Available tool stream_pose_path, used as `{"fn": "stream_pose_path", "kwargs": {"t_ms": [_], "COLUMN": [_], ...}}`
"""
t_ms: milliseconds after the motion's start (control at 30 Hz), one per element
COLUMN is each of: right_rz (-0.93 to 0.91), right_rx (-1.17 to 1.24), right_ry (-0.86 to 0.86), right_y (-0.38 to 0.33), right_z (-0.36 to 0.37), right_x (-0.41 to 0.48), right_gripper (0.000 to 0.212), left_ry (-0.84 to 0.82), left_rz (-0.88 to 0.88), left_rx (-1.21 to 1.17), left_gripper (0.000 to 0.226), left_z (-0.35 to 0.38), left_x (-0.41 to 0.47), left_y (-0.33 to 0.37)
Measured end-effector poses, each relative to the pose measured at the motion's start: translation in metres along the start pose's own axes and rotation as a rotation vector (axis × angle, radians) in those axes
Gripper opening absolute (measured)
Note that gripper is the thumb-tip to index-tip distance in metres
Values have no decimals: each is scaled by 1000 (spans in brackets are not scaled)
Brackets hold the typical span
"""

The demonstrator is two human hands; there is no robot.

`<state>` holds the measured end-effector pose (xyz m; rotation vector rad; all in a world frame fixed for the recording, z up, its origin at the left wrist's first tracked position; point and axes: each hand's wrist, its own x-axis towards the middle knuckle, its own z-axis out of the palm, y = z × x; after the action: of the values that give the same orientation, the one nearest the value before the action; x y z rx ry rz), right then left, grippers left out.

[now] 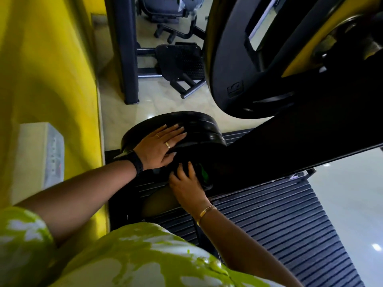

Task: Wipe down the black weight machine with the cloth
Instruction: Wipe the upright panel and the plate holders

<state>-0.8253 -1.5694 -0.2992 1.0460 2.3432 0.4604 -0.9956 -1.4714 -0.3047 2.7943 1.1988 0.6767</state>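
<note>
The left hand [160,145] lies flat, fingers straight, on the stacked weight plates [192,123] at the foot of the black weight machine [290,146]; the right hand [186,183], just below it and nearer the body, curls its fingers over the cloth [204,174], of which only a green edge shows in the shadow; the machine's long axis slants up and to the right from there, so the right hand is the nearer for wiping along it.
</note>
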Motion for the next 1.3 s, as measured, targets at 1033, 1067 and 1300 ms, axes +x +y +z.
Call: {"fn": "stream_pose_path", "kwargs": {"t_ms": [1033,1067,1300], "right_rz": [-19,-7,368], "right_rx": [-46,-46,70], "right_ry": [115,128,434], "right_y": [14,15,56], "right_z": [-6,-5,-35], "right_x": [-51,-53,-81], "right_gripper": [34,37,52], "left_ry": [-126,-118,-127], "left_rz": [-222,-229,-275], "left_rx": [-39,-35,-4], "left_gripper": [65,63,67], "left_z": [-12,-11,-12], "left_x": [3,3,6], "left_y": [24,27,34]}}
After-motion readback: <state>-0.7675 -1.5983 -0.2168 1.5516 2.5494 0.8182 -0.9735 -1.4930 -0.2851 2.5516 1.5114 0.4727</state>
